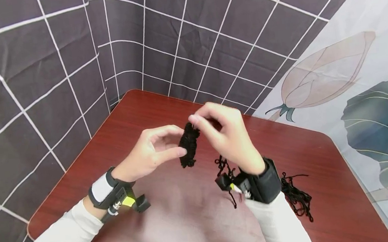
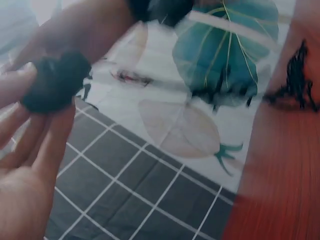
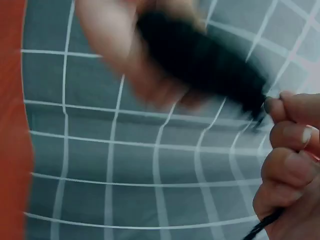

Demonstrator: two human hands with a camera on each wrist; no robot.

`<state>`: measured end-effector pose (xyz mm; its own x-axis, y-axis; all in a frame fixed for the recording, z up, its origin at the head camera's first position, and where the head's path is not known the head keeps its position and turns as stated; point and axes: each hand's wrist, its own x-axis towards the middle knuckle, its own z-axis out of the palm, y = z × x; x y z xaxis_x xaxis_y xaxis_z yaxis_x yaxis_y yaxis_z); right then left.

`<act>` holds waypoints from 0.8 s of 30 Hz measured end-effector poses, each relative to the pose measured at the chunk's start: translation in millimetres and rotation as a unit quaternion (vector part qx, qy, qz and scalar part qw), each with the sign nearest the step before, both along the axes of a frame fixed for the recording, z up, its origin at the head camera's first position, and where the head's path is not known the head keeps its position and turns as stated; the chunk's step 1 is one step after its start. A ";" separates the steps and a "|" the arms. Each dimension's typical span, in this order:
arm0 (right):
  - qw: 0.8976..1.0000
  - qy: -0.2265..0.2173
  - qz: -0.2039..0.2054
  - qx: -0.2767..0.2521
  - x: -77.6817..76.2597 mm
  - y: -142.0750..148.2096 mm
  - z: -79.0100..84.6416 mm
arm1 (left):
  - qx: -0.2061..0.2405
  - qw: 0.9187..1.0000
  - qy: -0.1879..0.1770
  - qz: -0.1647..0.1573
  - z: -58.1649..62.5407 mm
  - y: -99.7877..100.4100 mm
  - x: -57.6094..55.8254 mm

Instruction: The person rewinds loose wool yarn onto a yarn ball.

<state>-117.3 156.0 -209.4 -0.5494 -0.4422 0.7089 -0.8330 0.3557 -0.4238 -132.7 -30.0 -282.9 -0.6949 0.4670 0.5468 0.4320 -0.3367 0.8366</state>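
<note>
A thick bundle of wound black cord is held up over the table, slightly tilted. My left hand grips it at its side, thumb in front and fingers behind. At the bundle's upper end, my right hand pinches the cord between thumb and forefinger. The right wrist view shows a strand of cord coming out below the curled fingers of that hand. A loose length of cord hangs or lies below the right hand, partly hidden by the wrist.
On the right of the reddish-brown table lies a loose tangle of black cord. A dark curtain with white grid lines stands behind, and a leaf-patterned cloth is at the right.
</note>
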 end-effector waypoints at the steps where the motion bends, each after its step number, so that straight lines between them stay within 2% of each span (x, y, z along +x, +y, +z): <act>1: 0.999 -0.030 0.010 -0.018 -7.6 1.7 -3.3 | 0.003 1.000 0.002 -0.009 0.1 -0.2 1.3; 4: 0.990 -0.119 0.037 -0.065 -22.8 4.6 -22.2 | 0.016 1.000 0.003 -0.009 1.7 -0.1 2.7; 6: 0.980 -0.171 0.043 -0.097 -25.5 2.5 -39.5 | 0.031 1.000 -0.002 0.003 3.1 0.2 1.8; 7: 0.974 -0.191 0.045 -0.111 -24.8 0.9 -47.6 | 0.039 0.999 -0.006 0.012 3.8 0.2 1.2; 9: 0.972 -0.201 0.036 -0.116 -20.8 -3.0 -63.0 | 0.052 0.998 -0.011 0.038 4.7 -0.5 -1.0; 11: 0.976 -0.193 0.019 -0.100 -12.6 -6.8 -75.2 | 0.064 0.995 -0.019 0.069 4.8 -0.9 -3.6; 14: 0.991 -0.130 -0.005 -0.029 0.7 -11.5 -85.7 | 0.081 0.990 -0.025 0.115 3.8 -1.9 -9.0; 18: 0.997 -0.045 -0.020 0.052 16.2 -15.8 -78.8 | 0.072 0.984 -0.025 0.161 1.9 -2.6 -14.1; 20: 0.998 -0.013 -0.026 0.062 19.2 -15.9 -65.9 | 0.051 0.986 -0.024 0.154 0.2 -3.3 -14.3; 21: 0.998 0.002 -0.029 0.061 19.0 -15.5 -58.1 | 0.041 0.989 -0.022 0.138 -0.8 -3.8 -13.7; 24: 0.999 0.028 -0.030 0.036 13.7 -13.3 -33.2 | 0.021 0.998 -0.019 0.062 -4.0 -5.2 -10.5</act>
